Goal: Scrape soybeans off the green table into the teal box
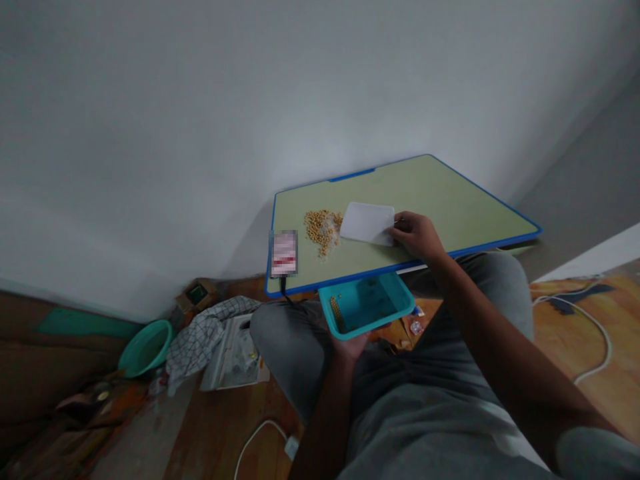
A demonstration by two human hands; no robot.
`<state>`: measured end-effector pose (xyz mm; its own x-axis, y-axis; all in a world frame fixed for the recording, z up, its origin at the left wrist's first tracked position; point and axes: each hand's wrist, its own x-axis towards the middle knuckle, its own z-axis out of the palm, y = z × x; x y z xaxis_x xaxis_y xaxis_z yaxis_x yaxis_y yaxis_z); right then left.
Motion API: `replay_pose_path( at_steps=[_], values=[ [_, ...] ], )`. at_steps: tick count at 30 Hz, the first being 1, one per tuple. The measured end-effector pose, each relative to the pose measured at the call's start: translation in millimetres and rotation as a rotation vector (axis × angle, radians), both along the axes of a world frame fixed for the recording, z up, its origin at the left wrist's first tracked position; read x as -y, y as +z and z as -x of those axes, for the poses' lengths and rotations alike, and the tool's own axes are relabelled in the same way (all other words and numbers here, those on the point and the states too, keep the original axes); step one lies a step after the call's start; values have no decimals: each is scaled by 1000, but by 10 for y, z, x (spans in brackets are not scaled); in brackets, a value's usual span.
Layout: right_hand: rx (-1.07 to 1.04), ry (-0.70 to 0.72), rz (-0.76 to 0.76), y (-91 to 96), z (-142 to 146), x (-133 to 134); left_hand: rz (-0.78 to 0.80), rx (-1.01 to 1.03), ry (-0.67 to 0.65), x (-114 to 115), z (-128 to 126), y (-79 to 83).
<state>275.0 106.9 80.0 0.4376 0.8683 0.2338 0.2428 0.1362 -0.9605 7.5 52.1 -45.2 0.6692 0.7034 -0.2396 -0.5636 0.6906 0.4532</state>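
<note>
Blue-edged bench [465, 200] with soybeans [317, 228]: right hand [416, 233] pinches a white tray [369, 223], probably light and stiff, aptly by its edge; left hand [352, 346] supports a turquoise basin [380, 323] underneath, fingers hidden.

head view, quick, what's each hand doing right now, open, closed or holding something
Left hand: supporting the teal tub from below; fingers hidden, so how closed cannot be told.
Right hand: closed on the white tray's right end.

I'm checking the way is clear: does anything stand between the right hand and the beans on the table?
Yes: the flat white piece in the right hand lies between it and the beans. Nothing else visible does.
</note>
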Motion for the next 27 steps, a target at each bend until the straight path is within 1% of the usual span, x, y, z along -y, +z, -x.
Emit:
replay_pose_path(
  at_steps=[3,6,9,12,16,20,27],
  values=[
    [-129,72,-59,18,139,54,30,21,12,-13,1,-7],
    [-154,129,-54,42,398,103,45,17,4,-7,32,26],
    [-130,174,-28,42,660,122,71,-9,10,6,62,73],
    [-13,197,-1,24,798,127,108,-43,42,17,57,95],
    [140,146,45,22,781,165,132,-36,89,16,22,80],
    [257,57,71,54,677,218,104,-20,67,3,13,21],
    [329,-39,82,50,396,189,54,21,59,-9,28,-155]
  ],
)
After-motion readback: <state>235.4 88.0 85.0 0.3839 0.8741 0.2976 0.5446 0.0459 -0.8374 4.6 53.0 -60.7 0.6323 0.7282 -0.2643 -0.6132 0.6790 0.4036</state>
